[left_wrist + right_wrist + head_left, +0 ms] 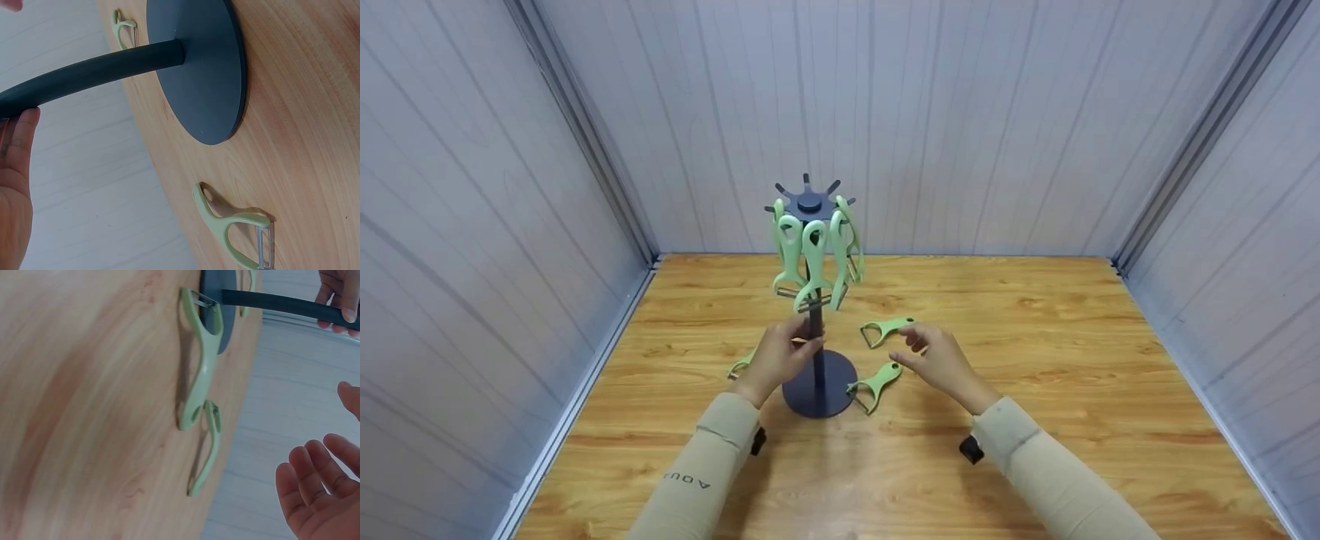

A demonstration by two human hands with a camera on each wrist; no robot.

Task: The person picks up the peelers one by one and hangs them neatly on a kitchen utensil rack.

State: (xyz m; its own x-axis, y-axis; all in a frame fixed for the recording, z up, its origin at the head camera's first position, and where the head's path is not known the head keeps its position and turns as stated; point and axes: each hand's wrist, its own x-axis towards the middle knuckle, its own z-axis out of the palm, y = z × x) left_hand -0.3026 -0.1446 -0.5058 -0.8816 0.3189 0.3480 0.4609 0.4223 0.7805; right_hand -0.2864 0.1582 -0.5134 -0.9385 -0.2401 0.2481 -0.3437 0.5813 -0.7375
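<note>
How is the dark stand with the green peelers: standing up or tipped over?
Standing up. Its round base sits flat on the table and its pole rises from there, held by the left hand.

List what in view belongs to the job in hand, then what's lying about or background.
Part of the job:
dark, round-based stand with radiating hooks, held by the left hand
green, Y-shaped peelers hanging from it
three matching loose peelers, two near the right hand

Background:
wood-grain tabletop
pale panelled walls
black wrist-worn devices
</note>
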